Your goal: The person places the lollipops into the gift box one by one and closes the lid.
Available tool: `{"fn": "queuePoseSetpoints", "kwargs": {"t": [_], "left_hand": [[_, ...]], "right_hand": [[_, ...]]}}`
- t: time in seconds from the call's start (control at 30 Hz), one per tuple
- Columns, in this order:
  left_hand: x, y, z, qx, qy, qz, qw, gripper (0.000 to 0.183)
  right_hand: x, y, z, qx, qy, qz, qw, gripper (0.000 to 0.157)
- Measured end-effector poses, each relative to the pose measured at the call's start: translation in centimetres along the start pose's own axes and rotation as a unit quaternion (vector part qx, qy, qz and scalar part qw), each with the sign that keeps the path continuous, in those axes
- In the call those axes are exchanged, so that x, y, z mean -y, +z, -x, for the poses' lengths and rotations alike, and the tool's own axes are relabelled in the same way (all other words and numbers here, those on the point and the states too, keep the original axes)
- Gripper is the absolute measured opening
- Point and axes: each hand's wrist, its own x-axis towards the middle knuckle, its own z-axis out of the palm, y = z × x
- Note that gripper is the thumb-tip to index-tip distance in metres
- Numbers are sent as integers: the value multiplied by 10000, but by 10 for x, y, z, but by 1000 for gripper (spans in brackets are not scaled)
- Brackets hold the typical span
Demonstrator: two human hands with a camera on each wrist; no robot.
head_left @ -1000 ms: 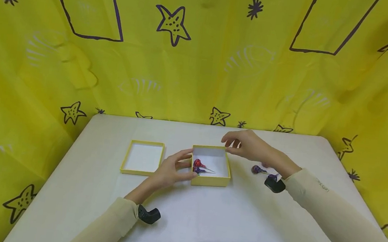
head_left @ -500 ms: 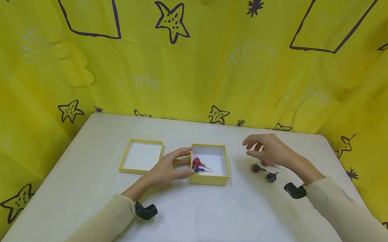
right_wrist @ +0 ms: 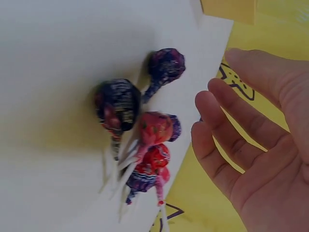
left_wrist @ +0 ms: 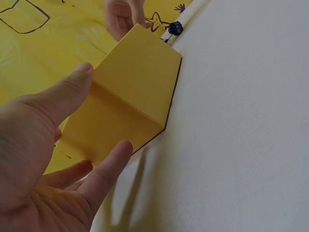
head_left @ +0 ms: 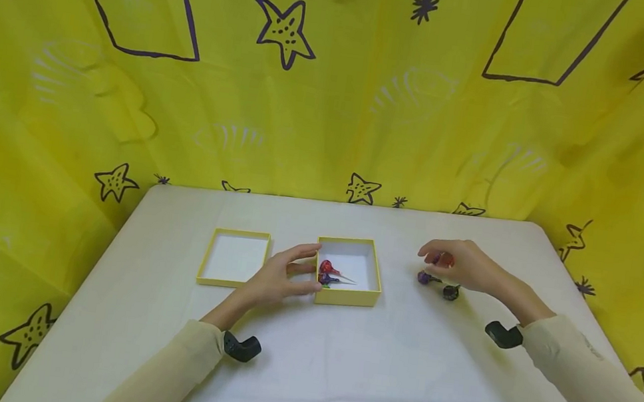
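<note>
A yellow box (head_left: 346, 298) stands upright on the table, its white inside facing up. In it, a red lollipop (head_left: 328, 267) and a purple lollipop (head_left: 327, 279) lie by the left wall. My left hand (head_left: 278, 277) rests against that wall, thumb at the near corner and fingers reaching towards the far one. My right hand (head_left: 473, 268) hovers over a loose group of lollipops, fingers slightly bent and apart, with nothing between them in the right wrist view. That group includes a dark lollipop (right_wrist: 119, 104), a purple one (right_wrist: 166, 64) and a pink-red one (right_wrist: 156, 128).
Left of the box lies a shallow yellow-rimmed lid (head_left: 208, 257), white inside up. A white cloth covers the table (head_left: 396, 384). Behind it hangs a yellow curtain (head_left: 320, 120) with drawn stars. Dark cameras sit on both wrists.
My right hand has moved right from the box's far right corner, then down over the loose lollipops. My left hand stays at the box; the lollipops inside lie as before.
</note>
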Motion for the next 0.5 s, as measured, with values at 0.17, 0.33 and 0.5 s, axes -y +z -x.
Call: {"fn": "queuePoseSetpoints", "kwargs": {"t": [0.17,0.33,0.5], "left_hand": [[-1,0,-1,-68,-80,76,9999,82],[0,0,-3,-81,-119,142,9998,83],[-1,1,-3,-74,-116,261,9996,84]], "right_hand": [[-9,10,4,37,28,-14,10000,28],[-16,19,7,112,113,-80,9998,29],[-20,25,10,127,146,-61,9998,29]]}}
